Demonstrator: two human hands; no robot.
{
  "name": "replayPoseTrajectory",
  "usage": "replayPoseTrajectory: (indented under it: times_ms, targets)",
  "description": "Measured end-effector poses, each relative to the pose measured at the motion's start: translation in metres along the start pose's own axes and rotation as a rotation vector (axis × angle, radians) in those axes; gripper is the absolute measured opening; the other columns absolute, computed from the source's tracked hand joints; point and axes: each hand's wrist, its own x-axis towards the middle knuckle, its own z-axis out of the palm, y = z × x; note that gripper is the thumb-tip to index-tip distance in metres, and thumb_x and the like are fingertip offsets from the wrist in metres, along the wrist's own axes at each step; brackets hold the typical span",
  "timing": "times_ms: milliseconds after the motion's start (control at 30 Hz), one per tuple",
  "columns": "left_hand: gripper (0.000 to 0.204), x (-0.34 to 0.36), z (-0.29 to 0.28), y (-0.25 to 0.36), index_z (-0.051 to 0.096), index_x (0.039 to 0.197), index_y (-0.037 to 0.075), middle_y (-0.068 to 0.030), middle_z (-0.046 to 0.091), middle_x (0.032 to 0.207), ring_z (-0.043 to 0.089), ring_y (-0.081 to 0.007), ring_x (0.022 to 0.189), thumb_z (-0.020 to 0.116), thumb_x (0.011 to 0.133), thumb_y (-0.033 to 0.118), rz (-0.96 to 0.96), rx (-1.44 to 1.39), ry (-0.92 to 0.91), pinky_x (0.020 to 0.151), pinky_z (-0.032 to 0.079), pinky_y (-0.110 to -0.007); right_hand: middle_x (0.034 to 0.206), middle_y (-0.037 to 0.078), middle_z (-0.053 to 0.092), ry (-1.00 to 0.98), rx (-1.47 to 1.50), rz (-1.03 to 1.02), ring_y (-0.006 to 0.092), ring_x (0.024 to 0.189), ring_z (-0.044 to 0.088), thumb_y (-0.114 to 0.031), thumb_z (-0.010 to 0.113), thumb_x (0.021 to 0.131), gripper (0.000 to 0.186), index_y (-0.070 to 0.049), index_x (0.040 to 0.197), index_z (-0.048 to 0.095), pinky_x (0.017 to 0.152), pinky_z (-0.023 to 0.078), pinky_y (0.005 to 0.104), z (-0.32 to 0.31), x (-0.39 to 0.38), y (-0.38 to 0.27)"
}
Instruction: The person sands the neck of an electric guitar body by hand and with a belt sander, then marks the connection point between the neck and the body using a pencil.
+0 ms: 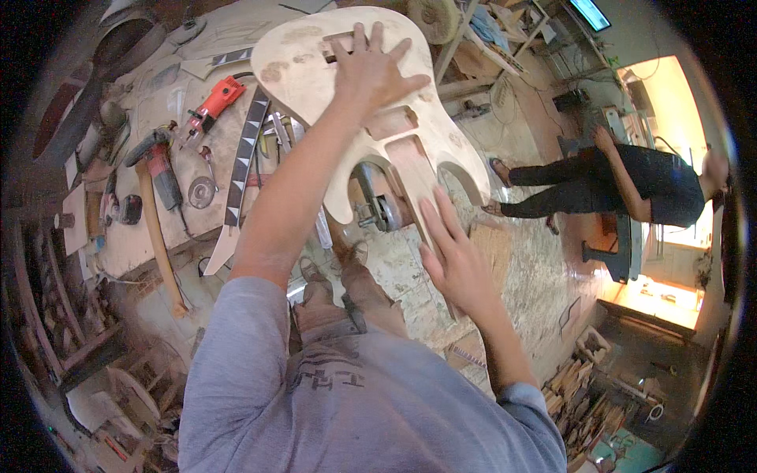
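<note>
One head camera looks steeply down (fisheye, close) over the workbench [142, 236].

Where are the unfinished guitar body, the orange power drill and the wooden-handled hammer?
unfinished guitar body [303, 59]: head view, on its bare upper face left of the hand.
orange power drill [217, 98]: head view, on its orange housing.
wooden-handled hammer [158, 236]: head view, midway along its handle.
</note>
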Motion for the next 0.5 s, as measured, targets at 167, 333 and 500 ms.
replayPoseTrajectory:
  times_ms: [167, 333, 500]
  targets:
    - [0.088, -0.007, 0.007, -0.006, 0.044, 0.154, 0.034, -0.0173, 0.028, 0.166, 0.022, -0.0449, 0.152, 0.049, 0.082, 0.085, 0.016, 0.013, -0.008, 0.115, 0.018, -0.075, 0.165, 0.010, 0.029, -0.070, 0.049, 0.054, 0.0408, 0.098, 0.069, -0.018, 0.062, 0.093, 0.067, -0.017, 0.156, 0.037, 0.074, 0.059, 0.0453, -0.008, 0.006, -0.010]
    - [0.091, 0.001, 0.005, 0.000, 0.043, 0.154, 0.035, -0.0168, 0.028, 0.166, 0.023, -0.0451, 0.152, 0.046, 0.081, 0.088, 0.004, 0.059, 0.002, 0.114, 0.020, -0.074, 0.166, 0.010, 0.028, -0.063, 0.073, 0.050, 0.0436, 0.101, 0.066, -0.017, 0.062, 0.093, 0.068, -0.015, 0.156, 0.038, 0.080, 0.057, 0.0459, -0.014, 0.011, -0.012]
    - [0.088, -0.007, 0.004, -0.003, 0.045, 0.154, 0.033, -0.0177, 0.027, 0.166, 0.019, -0.0453, 0.153, 0.051, 0.082, 0.084, 0.008, 0.001, -0.030, 0.116, 0.016, -0.074, 0.165, 0.009, 0.029, -0.009, 0.068, 0.009, 0.0428, 0.099, 0.066, -0.018, 0.062, 0.092, 0.068, -0.016, 0.156, 0.039, 0.078, 0.057, 0.0462, -0.004, -0.001, -0.007]
